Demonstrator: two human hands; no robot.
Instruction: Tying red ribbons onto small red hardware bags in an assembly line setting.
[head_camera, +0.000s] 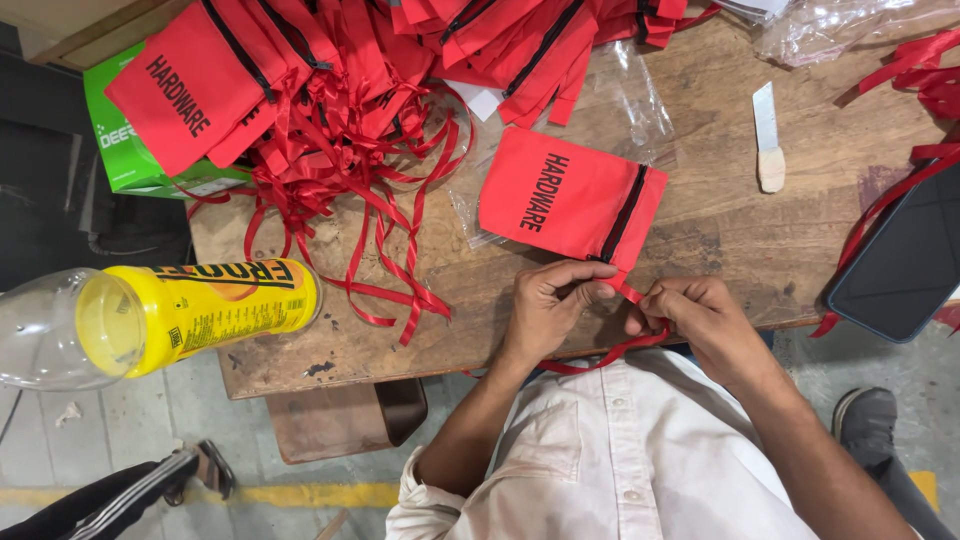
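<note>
Plastic bottle (150, 318) lying on side, yellow contents. Red pouch (568, 197) flat on table (720, 230) (just above fingers); left hand (550, 300), right hand (695, 312) pinching its red ribbon (628, 292).

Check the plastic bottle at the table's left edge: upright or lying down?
Lying down. The plastic bottle rests on its side on the wooden table, its yellow label sideways, clear end overhanging the edge.

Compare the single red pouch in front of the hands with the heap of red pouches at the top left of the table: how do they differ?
The single pouch lies flat and alone; the heap is stacked and overlapping. The single pouch's ribbon is held by both the left hand and the right hand; the heap's ribbons lie loose and tangled. Both are red with black lettering.
</note>
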